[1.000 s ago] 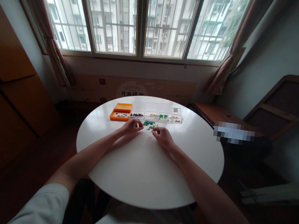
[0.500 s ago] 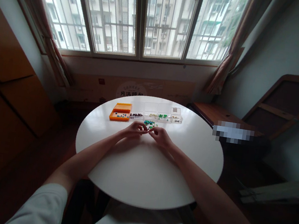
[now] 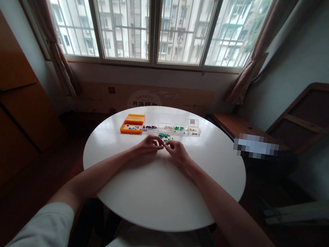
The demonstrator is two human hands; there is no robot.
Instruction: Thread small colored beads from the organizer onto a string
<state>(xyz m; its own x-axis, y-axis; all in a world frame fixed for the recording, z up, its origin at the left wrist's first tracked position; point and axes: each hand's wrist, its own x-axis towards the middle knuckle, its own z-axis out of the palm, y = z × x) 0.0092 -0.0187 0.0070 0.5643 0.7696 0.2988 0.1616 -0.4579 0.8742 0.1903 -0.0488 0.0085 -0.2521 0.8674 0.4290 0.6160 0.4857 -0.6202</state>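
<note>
My left hand (image 3: 149, 144) and my right hand (image 3: 176, 150) meet fingertip to fingertip over the white round table (image 3: 154, 192). Thumb and fingers of each are pinched together, and whatever tiny piece lies between them is too small to name. Right behind the fingertips is a loose pile of small green and blue pieces (image 3: 165, 136), partly covered by my hands. Beyond the pile stand clear plastic compartment boxes (image 3: 169, 131) with raised lids, holding dark, yellowish and green bits. To their left sits an orange box (image 3: 131, 130), lid up, with a few small blue and dark pieces inside.
A barred window (image 3: 158, 19) with curtains (image 3: 249, 70) lies past the table, above a long printed cardboard box (image 3: 95, 88). On the right is a low wooden stand (image 3: 229, 123) with a blurred-out item. Wooden cabinets (image 3: 12, 88) line the left side.
Both hands stay nearly in place with fingertips together; the fingers shift only slightly. The boxes and the pile look the same.
</note>
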